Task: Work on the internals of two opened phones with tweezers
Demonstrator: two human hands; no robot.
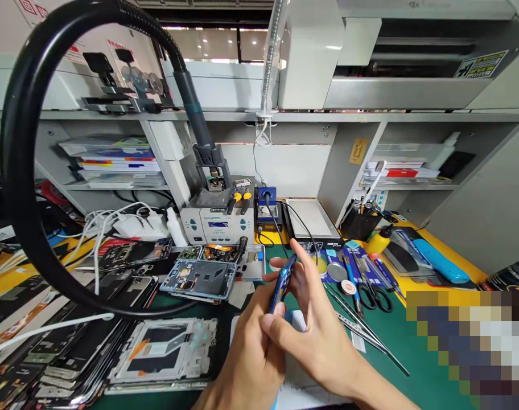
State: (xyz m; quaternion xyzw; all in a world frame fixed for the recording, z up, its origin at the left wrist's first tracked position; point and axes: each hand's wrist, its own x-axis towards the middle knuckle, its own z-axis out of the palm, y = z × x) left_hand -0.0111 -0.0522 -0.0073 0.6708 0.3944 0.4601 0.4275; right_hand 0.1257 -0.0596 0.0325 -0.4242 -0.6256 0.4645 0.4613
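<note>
A thin blue phone (pixel 281 283) is held up edge-on before me, over the green mat (pixel 417 364). My left hand (pixel 251 341) is closed around its lower part. The thumb of my right hand (pixel 313 324) presses at the lower edge, while its fingers reach up along the far side. My fingers partly hide the phone, and its broad faces are barely seen. Just behind lies an opened blue phone body (pixel 200 279) with its inside showing. A bare phone frame (pixel 169 350) rests left of my hands. White paper (pixel 300 381) is under them.
Stacked phone screens (pixel 80 330) crowd the left. A hot air station (pixel 217 219) with a thick black hose (pixel 18 148) stands behind. Tweezers (pixel 370 330), scissors (pixel 374 296) and a yellow bottle (pixel 378 240) lie to the right. A soldering iron stand (pixel 268 210) sits at the back.
</note>
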